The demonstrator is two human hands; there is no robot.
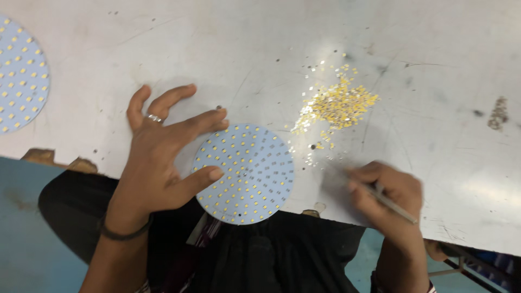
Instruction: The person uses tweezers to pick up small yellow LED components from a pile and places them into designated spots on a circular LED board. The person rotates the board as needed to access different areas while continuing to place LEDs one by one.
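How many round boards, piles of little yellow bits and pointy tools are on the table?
Round boards: 2, one under the left hand, one at the left edge
Piles of yellow bits: 1
Thin tools in the right hand: 1
Total: 4

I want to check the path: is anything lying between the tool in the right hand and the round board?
Only a few loose chips lie on the table between the tool in the right hand and the board; nothing larger.
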